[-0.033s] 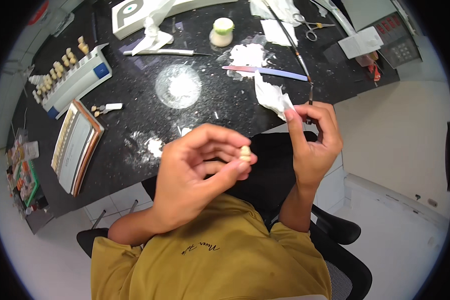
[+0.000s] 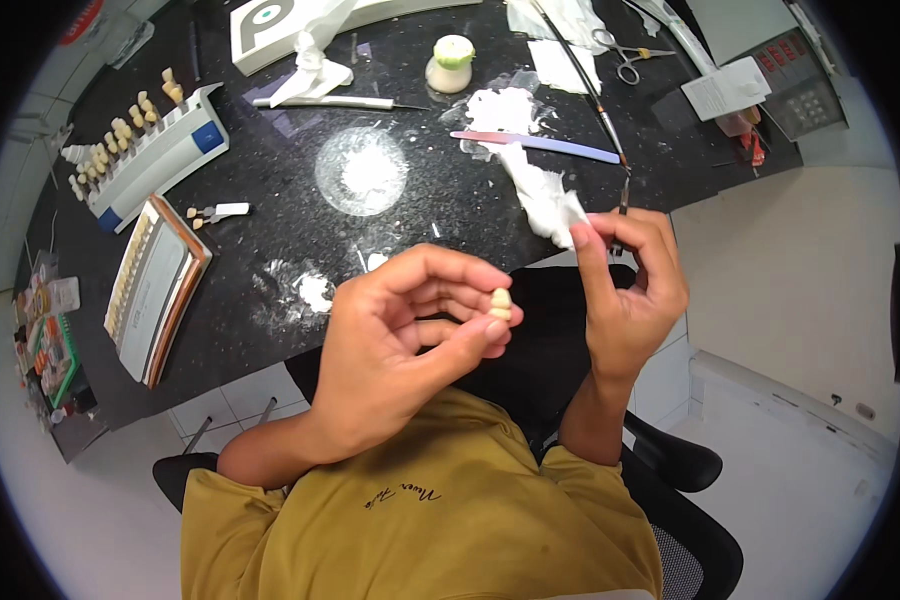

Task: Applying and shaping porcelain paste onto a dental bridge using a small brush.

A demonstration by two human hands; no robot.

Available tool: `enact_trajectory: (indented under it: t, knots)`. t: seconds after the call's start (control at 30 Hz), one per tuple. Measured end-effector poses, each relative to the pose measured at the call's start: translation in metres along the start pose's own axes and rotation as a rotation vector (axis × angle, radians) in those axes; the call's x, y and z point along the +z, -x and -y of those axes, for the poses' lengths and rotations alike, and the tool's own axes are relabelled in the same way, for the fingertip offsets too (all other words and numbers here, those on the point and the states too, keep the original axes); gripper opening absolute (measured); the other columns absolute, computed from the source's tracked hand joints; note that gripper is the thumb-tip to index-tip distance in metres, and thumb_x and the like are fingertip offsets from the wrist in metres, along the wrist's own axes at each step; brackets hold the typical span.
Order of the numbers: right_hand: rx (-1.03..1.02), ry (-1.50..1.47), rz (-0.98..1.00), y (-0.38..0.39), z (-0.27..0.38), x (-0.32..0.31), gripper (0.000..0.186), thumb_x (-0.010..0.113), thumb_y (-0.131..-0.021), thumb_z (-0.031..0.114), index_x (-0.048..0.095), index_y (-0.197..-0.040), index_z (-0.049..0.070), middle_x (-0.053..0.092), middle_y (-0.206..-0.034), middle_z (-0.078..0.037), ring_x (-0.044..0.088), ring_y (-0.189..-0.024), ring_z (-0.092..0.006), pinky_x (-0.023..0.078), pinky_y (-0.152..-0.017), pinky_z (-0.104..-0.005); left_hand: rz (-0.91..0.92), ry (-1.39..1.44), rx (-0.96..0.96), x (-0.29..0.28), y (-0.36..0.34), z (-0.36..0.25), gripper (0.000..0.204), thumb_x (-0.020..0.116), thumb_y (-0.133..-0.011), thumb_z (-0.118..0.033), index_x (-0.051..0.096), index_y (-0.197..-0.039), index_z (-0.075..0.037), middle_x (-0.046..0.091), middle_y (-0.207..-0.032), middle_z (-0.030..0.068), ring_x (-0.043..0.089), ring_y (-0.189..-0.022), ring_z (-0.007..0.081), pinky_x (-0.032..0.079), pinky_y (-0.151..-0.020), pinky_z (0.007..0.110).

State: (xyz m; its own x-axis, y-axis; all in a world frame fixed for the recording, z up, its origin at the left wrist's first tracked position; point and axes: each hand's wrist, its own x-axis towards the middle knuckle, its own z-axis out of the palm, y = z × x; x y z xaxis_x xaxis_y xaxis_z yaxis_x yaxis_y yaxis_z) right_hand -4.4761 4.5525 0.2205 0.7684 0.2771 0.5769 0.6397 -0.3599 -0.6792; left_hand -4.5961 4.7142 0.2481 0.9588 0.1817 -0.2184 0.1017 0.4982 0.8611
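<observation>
The tissue (image 2: 542, 200) has shifted its hang slightly: the right hand (image 2: 635, 285) pinches its near end, fingers closed on it. The left hand (image 2: 390, 335) holds the tooth piece (image 2: 500, 304) between thumb and fingers, near the surface (image 2: 270, 230).

pale yellow tooth piece (image 2: 500, 299), white tissue (image 2: 544, 205), pink-to-lavender strip (image 2: 550, 147), speckled black tabletop (image 2: 270, 185), black-lettered mustard shirt (image 2: 420, 550)

Gap between left hand (image 2: 385, 350) and right hand (image 2: 638, 295), tissue (image 2: 542, 205) beyond, purple tool (image 2: 555, 147) behind
</observation>
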Motion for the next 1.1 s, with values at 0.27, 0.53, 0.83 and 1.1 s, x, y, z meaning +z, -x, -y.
enact_trajectory:
  t: [0.27, 0.53, 0.83, 1.1]
  knots:
    - [-0.171, -0.078, 0.116, 0.013, 0.034, 0.003, 0.022, 0.081, -0.068, 0.005, 0.074, -0.088, 0.007, 0.056, -0.074, -0.004, 0.056, -0.063, -0.0147, 0.045, -0.052, -0.0258, -0.01, 0.019, -0.051, 0.001, -0.001, -0.001, 0.021, 0.062, -0.088, 0.003, 0.056, -0.108, 0.006, 0.067, -0.094, 0.0157, 0.068, -0.085, 0.0171, 0.059, -0.075, 0.028]
    - [-0.354, 0.01, 0.181, 0.011, 0.037, -0.001, 0.031, 0.08, -0.057, 0.006, 0.074, -0.088, 0.008, 0.056, -0.076, -0.003, 0.057, -0.066, -0.0173, 0.049, -0.053, -0.028, 0.012, 0.006, -0.079, -0.002, -0.001, 0.001, 0.018, 0.064, -0.088, 0.002, 0.057, -0.104, 0.007, 0.067, -0.091, 0.014, 0.068, -0.081, 0.0158, 0.058, -0.073, 0.026]
    - [-0.433, 0.039, 0.183, 0.003, 0.034, 0.002, 0.027, 0.077, -0.061, 0.005, 0.074, -0.088, 0.006, 0.058, -0.077, -0.004, 0.058, -0.067, -0.0188, 0.051, -0.054, -0.0287, 0.089, 0.026, -0.119, -0.006, -0.01, -0.003, 0.014, 0.063, -0.087, 0.002, 0.058, -0.099, 0.006, 0.067, -0.09, 0.0127, 0.068, -0.079, 0.0143, 0.059, -0.069, 0.025]
    - [-0.028, -0.073, -0.023, -0.009, 0.023, 0.003, 0.014, 0.072, -0.079, -0.002, 0.073, -0.092, 0.0, 0.062, -0.076, -0.007, 0.054, -0.065, -0.0144, 0.043, -0.059, -0.0234, 0.047, -0.056, 0.033, -0.006, -0.009, -0.021, 0.019, 0.064, -0.087, 0.002, 0.061, -0.105, 0.007, 0.067, -0.092, 0.0142, 0.068, -0.086, 0.017, 0.059, -0.076, 0.029]
